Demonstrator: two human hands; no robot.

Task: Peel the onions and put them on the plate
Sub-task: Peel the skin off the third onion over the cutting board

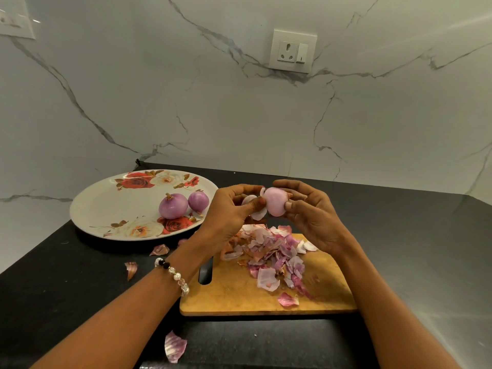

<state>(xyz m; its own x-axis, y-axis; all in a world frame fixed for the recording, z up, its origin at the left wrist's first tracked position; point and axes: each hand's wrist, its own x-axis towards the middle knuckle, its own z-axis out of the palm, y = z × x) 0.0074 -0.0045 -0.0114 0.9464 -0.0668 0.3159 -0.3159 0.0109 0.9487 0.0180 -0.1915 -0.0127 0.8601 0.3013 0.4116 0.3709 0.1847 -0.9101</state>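
Observation:
A pale pink onion (275,202) is held in the air above the wooden cutting board (239,294). My right hand (311,214) grips it from the right with thumb and fingers. My left hand (229,211) pinches a loose piece of onion skin (257,213) that hangs at the onion's left side. Two peeled purple onions (173,206) (198,201) lie on the white plate (106,206) with red rose prints, at the left.
A heap of onion peels (271,254) covers the back of the board. Stray peels (174,346) lie on the black counter (66,275). A marble wall with a socket (292,50) stands behind.

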